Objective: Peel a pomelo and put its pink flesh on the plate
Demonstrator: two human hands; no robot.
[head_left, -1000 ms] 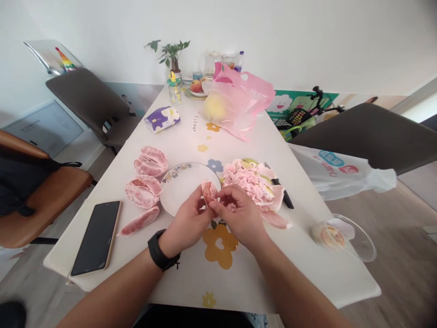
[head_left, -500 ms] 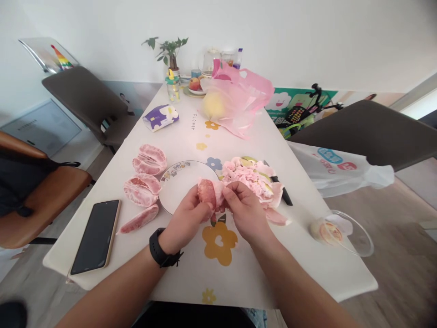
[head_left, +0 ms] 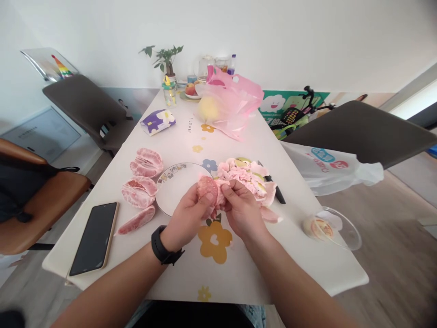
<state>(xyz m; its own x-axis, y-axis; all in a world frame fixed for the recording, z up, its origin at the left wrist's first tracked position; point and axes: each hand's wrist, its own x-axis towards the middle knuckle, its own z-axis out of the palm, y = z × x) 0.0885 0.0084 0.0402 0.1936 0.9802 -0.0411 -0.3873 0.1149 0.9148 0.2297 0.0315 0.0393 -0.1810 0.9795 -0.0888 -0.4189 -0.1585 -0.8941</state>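
My left hand point(head_left: 191, 212) grips a pink pomelo segment point(head_left: 206, 190) between thumb and fingers, just over the right rim of a white plate point(head_left: 174, 191). Pinched in my right hand point(head_left: 244, 207) is the pale membrane point(head_left: 223, 193), partly peeled from the segment's red flesh. Left of the plate lie unpeeled pomelo pieces: two thick chunks, one upper point(head_left: 147, 162) and one lower point(head_left: 139, 192), and a single thin segment point(head_left: 136, 220). A heap of pink peel and membrane point(head_left: 241, 177) sits beyond my right hand.
A knife point(head_left: 278, 191) lies beside the peel heap. A phone point(head_left: 94, 239) rests at front left, a clear container point(head_left: 331, 228) at right. Farther back are a tissue pack point(head_left: 158, 122) and a pink plastic bag point(head_left: 235, 100) with a yellow fruit. A white bag point(head_left: 327, 168) hangs at the right edge.
My right hand has pulled the membrane slightly farther from the segment, and more red flesh shows. The camera view has shifted a little. The pieces on the table stay in place.
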